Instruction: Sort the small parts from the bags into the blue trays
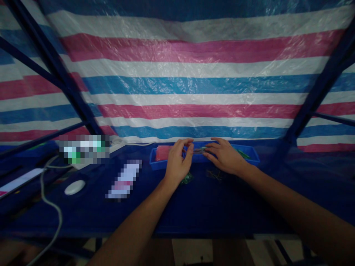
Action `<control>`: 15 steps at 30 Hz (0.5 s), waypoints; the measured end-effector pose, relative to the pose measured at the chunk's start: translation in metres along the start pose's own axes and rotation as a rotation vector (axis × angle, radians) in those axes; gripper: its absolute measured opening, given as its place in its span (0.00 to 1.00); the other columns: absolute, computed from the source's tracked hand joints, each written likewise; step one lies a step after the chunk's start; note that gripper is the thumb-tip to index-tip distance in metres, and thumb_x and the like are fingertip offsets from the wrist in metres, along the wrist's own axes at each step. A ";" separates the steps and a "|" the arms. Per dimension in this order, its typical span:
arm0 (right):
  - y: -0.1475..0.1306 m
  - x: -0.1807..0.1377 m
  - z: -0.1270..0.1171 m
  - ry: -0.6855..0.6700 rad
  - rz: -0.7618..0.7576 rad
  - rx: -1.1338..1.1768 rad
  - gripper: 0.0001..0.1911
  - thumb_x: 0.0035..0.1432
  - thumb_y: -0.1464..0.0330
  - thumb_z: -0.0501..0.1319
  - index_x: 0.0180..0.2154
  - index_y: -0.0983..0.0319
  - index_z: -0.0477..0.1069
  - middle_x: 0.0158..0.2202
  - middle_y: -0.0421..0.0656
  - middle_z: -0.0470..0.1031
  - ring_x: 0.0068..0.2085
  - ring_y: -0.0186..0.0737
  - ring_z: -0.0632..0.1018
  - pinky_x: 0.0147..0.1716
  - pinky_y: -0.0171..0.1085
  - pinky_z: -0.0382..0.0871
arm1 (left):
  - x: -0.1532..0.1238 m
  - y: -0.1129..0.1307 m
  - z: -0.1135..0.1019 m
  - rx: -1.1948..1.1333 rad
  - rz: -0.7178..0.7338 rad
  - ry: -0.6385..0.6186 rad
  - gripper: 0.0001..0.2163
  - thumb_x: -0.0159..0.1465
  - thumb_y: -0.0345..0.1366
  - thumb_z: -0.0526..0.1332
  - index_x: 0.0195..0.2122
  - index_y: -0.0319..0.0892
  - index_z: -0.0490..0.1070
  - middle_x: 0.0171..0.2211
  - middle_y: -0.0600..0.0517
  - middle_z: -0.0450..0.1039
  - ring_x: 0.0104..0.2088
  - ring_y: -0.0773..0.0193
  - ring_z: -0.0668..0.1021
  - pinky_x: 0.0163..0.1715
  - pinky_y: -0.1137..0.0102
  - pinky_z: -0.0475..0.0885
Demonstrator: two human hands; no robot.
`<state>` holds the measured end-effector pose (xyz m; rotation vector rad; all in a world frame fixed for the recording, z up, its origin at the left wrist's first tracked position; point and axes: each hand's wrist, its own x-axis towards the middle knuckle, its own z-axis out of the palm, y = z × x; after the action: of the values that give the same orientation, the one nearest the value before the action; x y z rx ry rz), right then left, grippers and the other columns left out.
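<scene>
My left hand (179,160) is over the middle of a long blue tray (156,165), its fingers curled toward the thumb. Whether anything is pinched there is too small and dim to tell. My right hand (226,156) is over the same tray, with fingers stretched and apart. Its fingertips are at some thin, shiny pieces (199,150) between the two hands. Pink sheets or packets (162,153) fill the tray's left end, and green slender pieces (243,153) lie at its right. Below my left wrist is a small green bundle (187,178); thin brownish pieces (215,174) lie beneath my right hand.
On the dark blue table (222,207), a blurred-out phone-shaped object (124,181) and a white oval object (74,187) lie to the left. A white cable (58,210) runs past a power strip (116,146). Blue metal posts (310,99) and a striped sheet (188,85) stand behind.
</scene>
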<state>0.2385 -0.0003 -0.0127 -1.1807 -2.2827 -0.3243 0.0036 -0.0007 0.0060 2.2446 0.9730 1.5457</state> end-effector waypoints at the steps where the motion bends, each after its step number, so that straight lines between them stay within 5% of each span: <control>1: -0.002 0.001 -0.002 0.001 0.000 0.015 0.19 0.74 0.58 0.56 0.53 0.58 0.80 0.54 0.49 0.82 0.66 0.59 0.69 0.65 0.64 0.61 | 0.000 -0.001 0.000 0.001 -0.005 -0.002 0.11 0.75 0.40 0.58 0.53 0.45 0.76 0.47 0.47 0.79 0.47 0.59 0.80 0.46 0.64 0.74; 5: 0.001 0.001 -0.026 0.173 0.061 0.047 0.18 0.74 0.61 0.55 0.54 0.58 0.80 0.54 0.49 0.83 0.59 0.56 0.76 0.63 0.61 0.65 | 0.001 -0.002 -0.001 0.005 -0.010 0.001 0.11 0.75 0.41 0.59 0.53 0.45 0.76 0.46 0.47 0.79 0.46 0.58 0.80 0.46 0.64 0.74; 8: 0.015 -0.007 -0.047 0.273 0.129 0.005 0.17 0.74 0.61 0.56 0.46 0.57 0.83 0.49 0.49 0.84 0.54 0.56 0.78 0.59 0.59 0.67 | 0.001 -0.001 -0.002 0.009 -0.010 0.002 0.11 0.75 0.41 0.59 0.54 0.45 0.75 0.46 0.47 0.79 0.46 0.58 0.80 0.47 0.63 0.74; 12: 0.033 -0.021 -0.060 0.172 0.140 0.015 0.22 0.72 0.57 0.58 0.27 0.57 0.78 0.32 0.48 0.82 0.43 0.54 0.80 0.50 0.53 0.70 | 0.001 -0.001 -0.002 0.018 -0.015 -0.014 0.11 0.75 0.40 0.59 0.54 0.45 0.76 0.46 0.48 0.79 0.46 0.58 0.80 0.47 0.63 0.73; 15: 0.031 -0.024 -0.058 0.134 0.145 0.095 0.25 0.74 0.56 0.56 0.24 0.57 0.72 0.27 0.45 0.78 0.38 0.51 0.80 0.44 0.48 0.71 | 0.001 0.000 -0.002 0.008 -0.010 -0.025 0.11 0.75 0.40 0.58 0.53 0.45 0.76 0.46 0.48 0.80 0.47 0.58 0.80 0.46 0.64 0.73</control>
<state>0.2957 -0.0242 0.0201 -1.2301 -2.0615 -0.2300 0.0021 -0.0002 0.0069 2.2549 0.9837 1.5092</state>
